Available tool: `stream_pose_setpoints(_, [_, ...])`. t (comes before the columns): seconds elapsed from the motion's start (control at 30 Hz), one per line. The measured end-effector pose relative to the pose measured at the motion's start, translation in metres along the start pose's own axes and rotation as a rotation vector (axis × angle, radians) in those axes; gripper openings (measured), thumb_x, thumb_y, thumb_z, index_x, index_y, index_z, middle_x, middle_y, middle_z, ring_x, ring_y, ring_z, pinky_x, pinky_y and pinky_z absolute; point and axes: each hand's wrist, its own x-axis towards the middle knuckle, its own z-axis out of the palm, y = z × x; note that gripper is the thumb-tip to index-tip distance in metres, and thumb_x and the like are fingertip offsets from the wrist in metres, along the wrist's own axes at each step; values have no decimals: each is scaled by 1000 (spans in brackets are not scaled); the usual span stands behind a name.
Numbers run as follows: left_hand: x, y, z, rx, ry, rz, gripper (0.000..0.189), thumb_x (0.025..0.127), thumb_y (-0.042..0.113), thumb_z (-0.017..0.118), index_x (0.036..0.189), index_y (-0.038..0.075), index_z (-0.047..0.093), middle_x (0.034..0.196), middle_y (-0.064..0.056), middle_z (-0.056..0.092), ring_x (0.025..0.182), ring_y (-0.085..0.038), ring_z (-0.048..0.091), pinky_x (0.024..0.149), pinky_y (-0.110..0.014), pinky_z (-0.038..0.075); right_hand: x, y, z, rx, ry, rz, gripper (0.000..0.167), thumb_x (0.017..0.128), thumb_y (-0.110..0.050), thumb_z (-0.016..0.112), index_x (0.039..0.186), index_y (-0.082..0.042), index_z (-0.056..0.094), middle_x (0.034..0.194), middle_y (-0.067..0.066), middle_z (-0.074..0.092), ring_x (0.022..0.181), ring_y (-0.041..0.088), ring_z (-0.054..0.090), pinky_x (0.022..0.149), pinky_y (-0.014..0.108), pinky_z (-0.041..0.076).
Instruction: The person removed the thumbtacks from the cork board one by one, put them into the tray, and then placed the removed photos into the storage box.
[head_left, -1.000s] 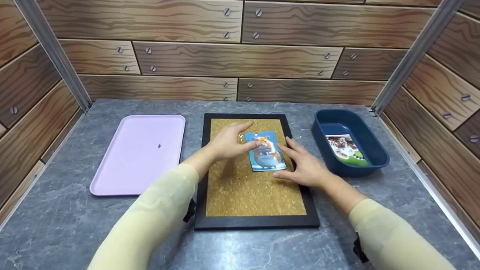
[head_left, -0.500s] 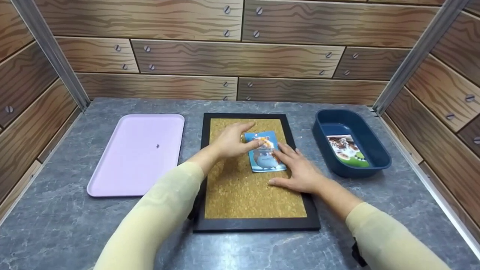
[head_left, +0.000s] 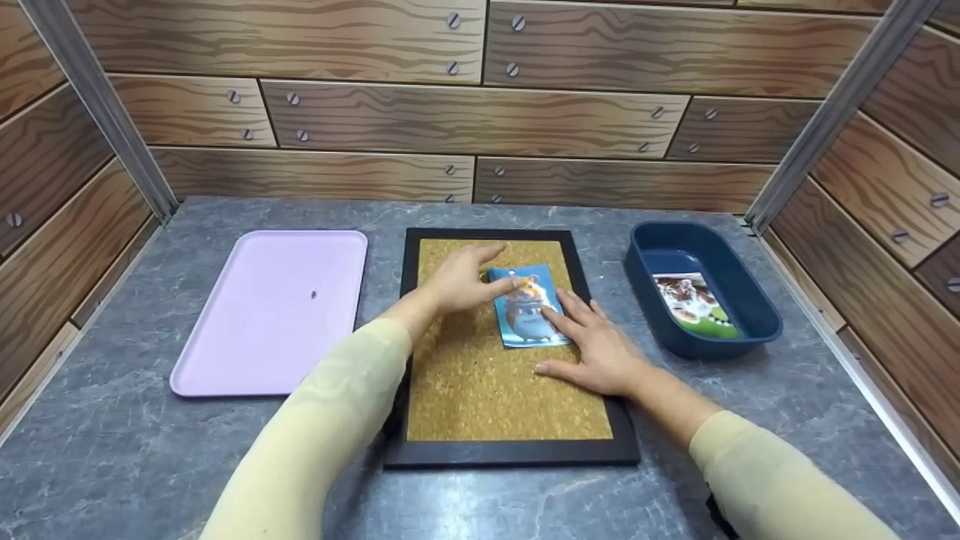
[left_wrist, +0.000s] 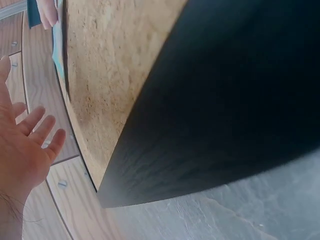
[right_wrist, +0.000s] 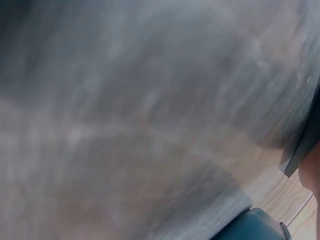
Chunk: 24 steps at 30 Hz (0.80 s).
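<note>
A blue picture card with a cartoon hamster (head_left: 529, 322) lies on the cork board (head_left: 487, 397), right of its middle. My right hand (head_left: 604, 349) rests across the board's right border, fingers straight, with fingertips on the card's lower right part. My left hand (head_left: 457, 281) is over the upper left of the card, its thumb stretched across the hamster's head and its fingers extended. In the left wrist view the left hand (left_wrist: 25, 145) shows relaxed, spread fingers and nothing in its grasp. Only an edge of the right hand (right_wrist: 312, 172) shows in the right wrist view.
A lilac tray (head_left: 262, 322) with a small dark speck (head_left: 313, 295) lies left of the board. To the right stands a navy bin (head_left: 652, 240) holding a tiger picture card (head_left: 690, 300). Wood-patterned walls (head_left: 480, 112) enclose the grey table (head_left: 112, 442).
My right hand has moved slightly left and down, and its fingers now lie on the card's right side. My left hand has hardly moved; the card has stayed in place on the board.
</note>
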Motion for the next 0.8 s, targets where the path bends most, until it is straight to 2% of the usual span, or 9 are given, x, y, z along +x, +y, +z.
stream_pose_setpoints(0.3, [15, -6, 7, 8, -7, -2, 78, 103, 53, 66, 163, 9, 42, 160, -11, 51, 146, -30, 48, 121, -45, 37, 0, 0, 0, 12, -1, 2, 98, 92, -74, 65, 166, -14, 39, 175, 15, 20, 161, 34, 18, 128, 58, 12])
stream_pose_setpoints(0.47, [22, -8, 9, -25, -10, -25, 76, 102, 50, 67, 161, 9, 45, 157, -12, 54, 144, -30, 51, 120, -45, 40, -1, 1, 0, 12, -6, 2, 98, 93, -74, 64, 166, -14, 39, 175, 16, 20, 161, 35, 18, 128, 58, 11])
stream_pose_setpoints(0.8, [33, -18, 8, -71, -32, -21, 73, 101, 43, 72, 159, 7, 48, 149, -17, 61, 136, -30, 59, 115, -43, 45, -1, 0, 0, 9, -3, 5, 97, 93, -75, 64, 166, -16, 39, 175, 14, 21, 160, 35, 18, 128, 58, 10])
